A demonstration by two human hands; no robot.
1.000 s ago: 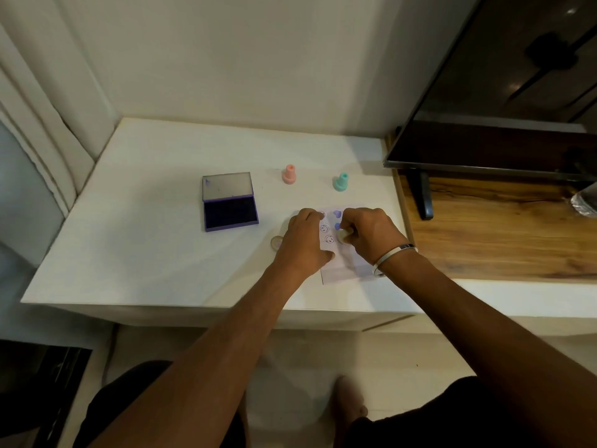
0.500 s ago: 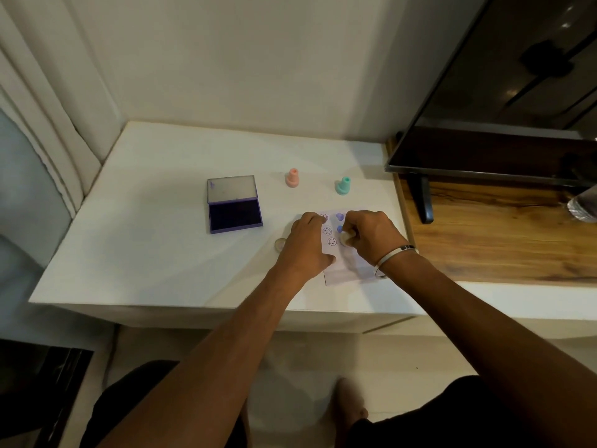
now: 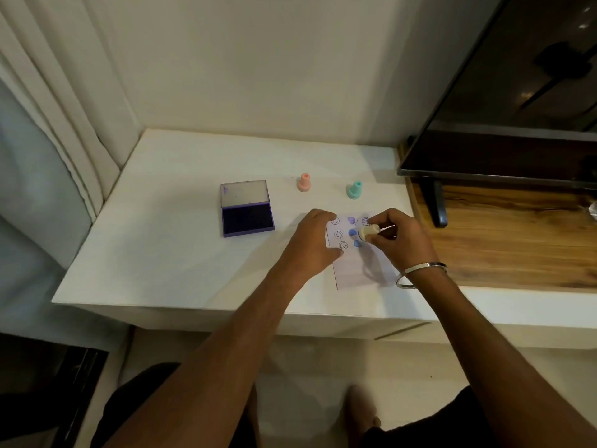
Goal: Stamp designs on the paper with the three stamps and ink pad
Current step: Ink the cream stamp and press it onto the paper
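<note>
A small white paper (image 3: 358, 270) lies on the white table (image 3: 168, 253), marked with smiley prints and blue heart prints. My left hand (image 3: 311, 244) lies flat on the paper's left edge, fingers spread, pinning it down. My right hand (image 3: 397, 239) grips a cream stamp (image 3: 369, 233), tilted, its base just above the paper's right column. A pink stamp (image 3: 304, 182) and a teal stamp (image 3: 354, 190) stand upright behind the paper. The open purple ink pad (image 3: 247, 216) sits to the left, lid raised.
A dark TV screen (image 3: 517, 101) on a black foot (image 3: 436, 205) stands on the wooden counter (image 3: 510, 234) at right. A curtain (image 3: 55, 124) hangs at left. The wall runs behind the table; the table's front edge is close to my body.
My right hand has lifted and tilted the cream stamp off the paper, showing the stamp's body and a new print at the top right. My left hand stays on the paper.
</note>
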